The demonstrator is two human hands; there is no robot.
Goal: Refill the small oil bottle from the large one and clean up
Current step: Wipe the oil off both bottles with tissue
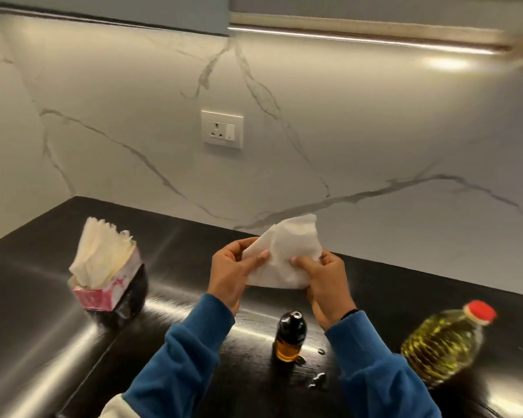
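Tissues are spilling from the pink box (103,285) left of your fingers; your left hand (228,271) and right hand (326,285) are pinching a tissue (284,254). Below them, the small oil bottle (289,336) is risking a knock; droplets (316,380) are smearing; the large bottle (444,342) is standing right.

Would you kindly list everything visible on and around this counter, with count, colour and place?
White paper tissue: one, white, held above the counter in both hands.
Small dark-capped oil bottle: one, amber, upright near the front edge.
Large red-capped plastic oil bottle: one, yellow oil, at right.
Pink cardboard tissue box: one, pink and white, tissues protruding, at left.
Spilled droplets: a few, shiny, beside the small bottle.
Glossy black counter: one, black.
White wall socket: one, on the marble backsplash.
Left hand: grips the tissue.
Right hand: grips the tissue.
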